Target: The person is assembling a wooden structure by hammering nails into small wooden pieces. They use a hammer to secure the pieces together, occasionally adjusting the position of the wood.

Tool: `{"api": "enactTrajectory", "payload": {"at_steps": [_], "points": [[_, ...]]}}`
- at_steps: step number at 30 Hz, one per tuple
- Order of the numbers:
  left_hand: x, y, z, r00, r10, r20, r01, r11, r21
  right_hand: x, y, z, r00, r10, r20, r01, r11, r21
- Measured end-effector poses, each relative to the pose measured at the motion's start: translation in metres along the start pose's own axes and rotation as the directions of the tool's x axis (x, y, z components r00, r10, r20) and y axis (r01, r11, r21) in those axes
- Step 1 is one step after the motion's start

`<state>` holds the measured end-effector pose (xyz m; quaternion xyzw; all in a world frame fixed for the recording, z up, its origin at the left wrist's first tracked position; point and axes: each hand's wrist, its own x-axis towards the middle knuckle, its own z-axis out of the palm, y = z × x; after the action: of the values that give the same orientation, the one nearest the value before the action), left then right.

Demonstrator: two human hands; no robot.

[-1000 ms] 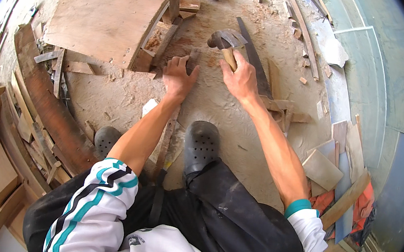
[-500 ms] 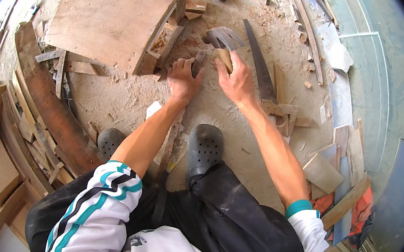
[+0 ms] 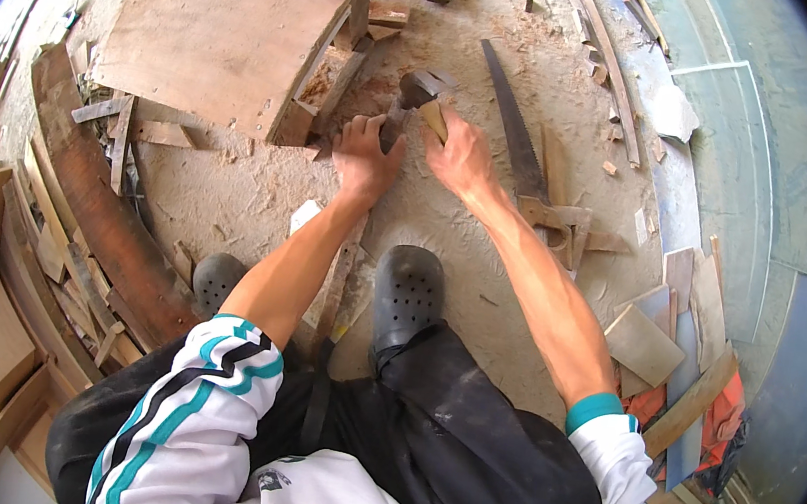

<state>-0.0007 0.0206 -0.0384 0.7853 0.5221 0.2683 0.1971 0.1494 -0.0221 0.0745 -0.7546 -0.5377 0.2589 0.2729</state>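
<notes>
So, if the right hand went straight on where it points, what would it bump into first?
Beyond the hammer in its grip, the right hand would probably meet the small wood offcuts beside the large wooden panel first, though depth is hard to judge.

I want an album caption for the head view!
Hammer in the right hand, left hand on wood, saw on the floor.
</notes>
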Motion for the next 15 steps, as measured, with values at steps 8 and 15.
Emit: {"api": "enactTrajectory", "payload": {"at_steps": [8, 15], "points": [[0.001, -0.001, 0.0, 1.0, -0.009, 0.019, 0.009, 1.0, -0.006, -0.003, 0.006, 0.006, 0.991, 0.13, 0.021, -0.131, 0.989, 0.071], [0.008, 0.005, -0.014, 0.98, -0.15, 0.128, 0.168, 0.975, -0.146, -0.01, -0.002, -0.014, 0.973, 0.144, -0.179, -0.127, 0.987, 0.101]]}}
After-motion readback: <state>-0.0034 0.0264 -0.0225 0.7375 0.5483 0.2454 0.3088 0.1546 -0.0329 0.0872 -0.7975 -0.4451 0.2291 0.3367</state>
